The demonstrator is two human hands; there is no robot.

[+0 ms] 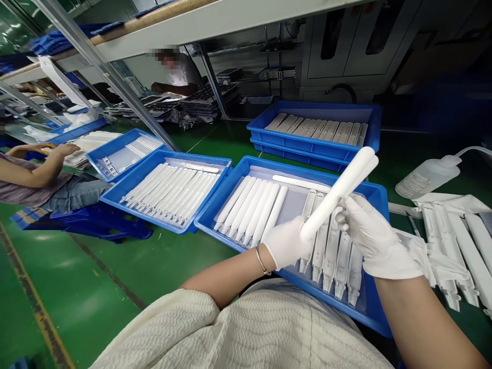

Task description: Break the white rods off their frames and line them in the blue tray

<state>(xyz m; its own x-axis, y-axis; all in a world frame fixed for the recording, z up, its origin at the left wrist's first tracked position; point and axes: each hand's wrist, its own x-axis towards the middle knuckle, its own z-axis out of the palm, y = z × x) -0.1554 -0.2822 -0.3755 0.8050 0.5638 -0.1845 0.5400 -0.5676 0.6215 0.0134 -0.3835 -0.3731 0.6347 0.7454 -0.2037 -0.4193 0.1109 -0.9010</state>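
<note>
Both my hands wear thin white gloves. My left hand is closed round the lower end of a long, smooth white plastic casing with rounded ends, tilted up to the right. A second white rounded end shows just behind its top, so two pieces may lie together. My right hand has its fingers bent against the side of the casing, about midway along. Beneath both hands is a blue tray. Smooth white casings lie in its left part, and ribbed white pieces in its right part, partly hidden by my hands.
Another blue tray of white pieces adjoins on the left. Stacked blue trays stand behind. On the right are a squeeze bottle and loose white parts. A seated person's arms show at left; another person sits farther back.
</note>
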